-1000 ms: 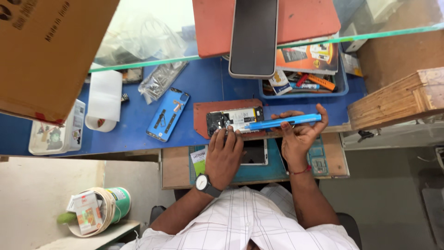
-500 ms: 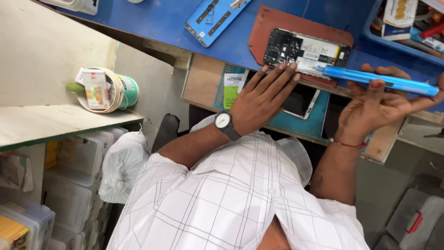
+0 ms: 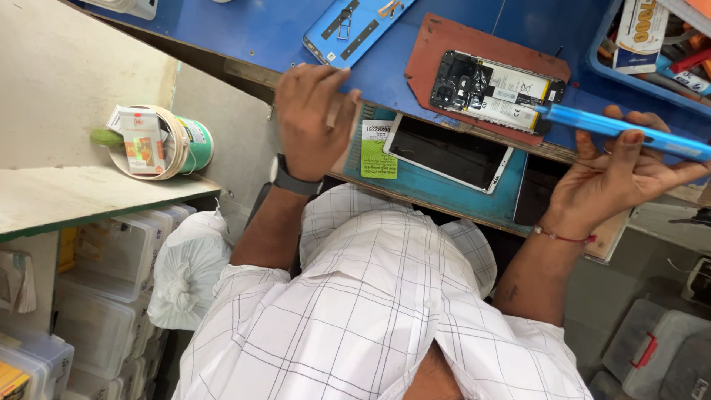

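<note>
Blue phone back cover (image 3: 629, 131) pinched in right hand (image 3: 618, 178) beside opened phone (image 3: 495, 89); left hand (image 3: 311, 118) curled loosely at bench edge, holding nothing visible

Person's wearing a white short-sleeved shirt with a thin dark windowpane check (image 3: 378, 311), collar and a couple of small buttons showing, and it fills most of the lower middle of the frame. On the left hand (image 3: 311, 118), up in the upper middle, there's a dark wristwatch with a round black case and dark strap (image 3: 290, 180) sitting right at the wrist. The right hand (image 3: 618, 178) over at the right edge has a thin red thread bracelet (image 3: 564, 236) around the wrist, and both forearms are bare below the sleeves.
</note>
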Demonstrator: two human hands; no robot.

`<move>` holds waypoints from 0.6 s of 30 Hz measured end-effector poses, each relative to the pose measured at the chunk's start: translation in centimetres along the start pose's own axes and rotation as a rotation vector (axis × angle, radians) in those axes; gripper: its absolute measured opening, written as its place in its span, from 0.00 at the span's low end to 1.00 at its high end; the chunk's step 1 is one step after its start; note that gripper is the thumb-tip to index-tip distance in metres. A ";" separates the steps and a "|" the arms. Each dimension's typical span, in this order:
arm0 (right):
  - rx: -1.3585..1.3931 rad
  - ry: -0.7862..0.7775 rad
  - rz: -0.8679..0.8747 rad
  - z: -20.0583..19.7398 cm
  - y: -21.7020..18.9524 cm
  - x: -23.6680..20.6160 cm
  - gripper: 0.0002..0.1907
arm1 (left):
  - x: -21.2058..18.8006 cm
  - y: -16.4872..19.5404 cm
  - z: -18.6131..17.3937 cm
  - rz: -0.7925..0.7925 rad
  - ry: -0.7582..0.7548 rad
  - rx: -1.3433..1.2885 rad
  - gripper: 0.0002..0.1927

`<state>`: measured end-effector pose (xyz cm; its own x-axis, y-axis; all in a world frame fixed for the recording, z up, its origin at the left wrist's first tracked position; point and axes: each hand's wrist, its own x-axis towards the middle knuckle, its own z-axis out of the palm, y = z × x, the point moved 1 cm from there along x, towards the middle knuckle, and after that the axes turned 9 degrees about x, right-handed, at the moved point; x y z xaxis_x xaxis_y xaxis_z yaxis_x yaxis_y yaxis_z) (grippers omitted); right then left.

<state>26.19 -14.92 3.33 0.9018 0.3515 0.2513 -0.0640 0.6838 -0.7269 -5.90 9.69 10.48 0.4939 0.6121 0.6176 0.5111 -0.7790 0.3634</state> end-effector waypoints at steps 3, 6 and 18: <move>0.043 0.043 -0.003 -0.2 -0.9 -0.1 0.52 | 0.6 -0.7 -0.5 -0.032 0.020 -0.016 0.13; 0.003 -0.009 -0.041 -0.8 -2.0 -0.2 0.49 | 0.9 -1.0 -0.4 -0.045 0.013 -0.009 0.14; 0.026 0.107 -0.082 -3.1 -5.1 -1.7 0.48 | 0.7 -1.5 1.4 -0.011 -0.039 0.078 0.12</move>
<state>26.28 -20.97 4.60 0.9448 0.2248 0.2383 0.0018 0.7239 -0.6899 -5.31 11.47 9.39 0.5137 0.6269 0.5858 0.5692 -0.7599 0.3141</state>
